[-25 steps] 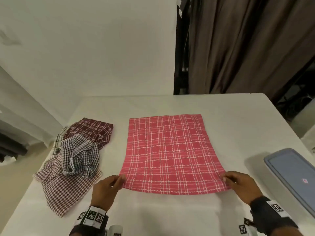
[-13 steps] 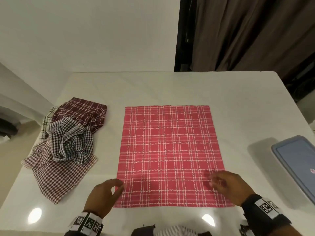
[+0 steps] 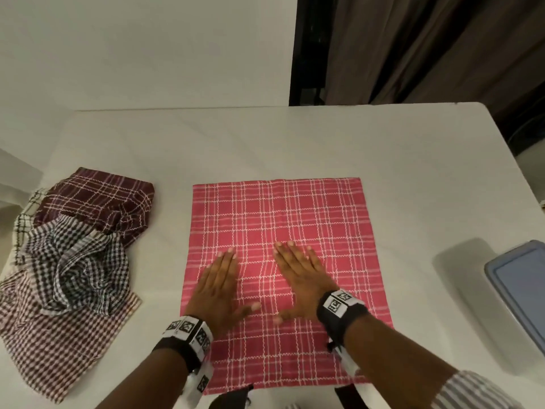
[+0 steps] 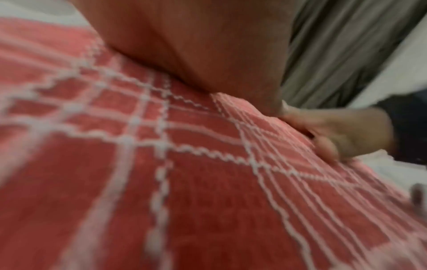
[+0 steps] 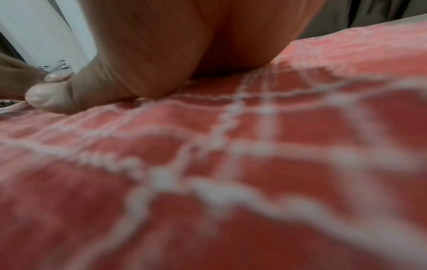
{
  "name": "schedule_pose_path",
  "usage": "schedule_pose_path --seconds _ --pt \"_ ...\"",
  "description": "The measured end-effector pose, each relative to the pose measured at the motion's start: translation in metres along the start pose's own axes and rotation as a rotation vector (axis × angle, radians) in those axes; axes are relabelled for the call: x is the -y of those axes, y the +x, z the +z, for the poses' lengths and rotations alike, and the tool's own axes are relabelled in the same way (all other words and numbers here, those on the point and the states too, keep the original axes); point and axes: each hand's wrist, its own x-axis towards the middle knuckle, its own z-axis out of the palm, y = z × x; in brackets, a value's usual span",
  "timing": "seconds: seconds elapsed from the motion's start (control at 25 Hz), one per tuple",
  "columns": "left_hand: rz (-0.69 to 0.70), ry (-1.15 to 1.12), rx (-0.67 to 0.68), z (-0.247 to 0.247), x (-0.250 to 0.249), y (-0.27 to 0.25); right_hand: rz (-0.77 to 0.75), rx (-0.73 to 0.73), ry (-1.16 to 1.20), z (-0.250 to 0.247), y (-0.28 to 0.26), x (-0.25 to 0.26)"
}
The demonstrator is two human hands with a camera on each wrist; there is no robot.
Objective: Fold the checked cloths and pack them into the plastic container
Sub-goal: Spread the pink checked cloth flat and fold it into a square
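on the white table [image 3: 295, 143], a red checked cloth [image 3: 309, 219] lies spread flat, and both hands rest on its near half. the left hand [image 3: 219, 286] lies palm down with fingers straight and close together, pointing away from the person, thumb stretched out to the right; it grasps nothing, only presses flat on the fabric. the right hand [image 3: 300, 278] lies the same way just beside it, fingers straight, thumb stretched to the left, so the two thumb tips come near each other over the cloth; it too holds nothing. in the left wrist view the palm sits against the red weave [image 4: 161, 182] and the other hand [image 4: 342, 133] shows beyond it with fingers on the cloth. the right wrist view is blurred, showing a thumb [image 5: 53, 98] laid on the fabric.

each wrist carries a black band with white squares of black-and-white coded markers [image 3: 337, 302]; no readable words on them.

at the table's left edge sits a crumpled pile of checked cloths [image 3: 70, 261]: a dark maroon one at the far side, a black-and-white gingham one on top, a brown-and-white one nearest. at the right edge stands the plastic container [image 3: 519, 302], with a blue-grey lid on, well apart from the red cloth. dark curtains [image 3: 427, 45] hang behind the table.
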Motion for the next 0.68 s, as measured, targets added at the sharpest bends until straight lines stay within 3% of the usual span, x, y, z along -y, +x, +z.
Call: schedule_pose_path --seconds 0.2,0.68 --pt "-0.088 -0.101 -0.054 0.003 0.027 -0.013 0.314 -0.027 0.022 -0.004 -0.065 -0.096" --pt "-0.108 -0.108 -0.067 -0.009 0.006 -0.022 0.259 -0.045 0.061 -0.012 -0.079 -0.094"
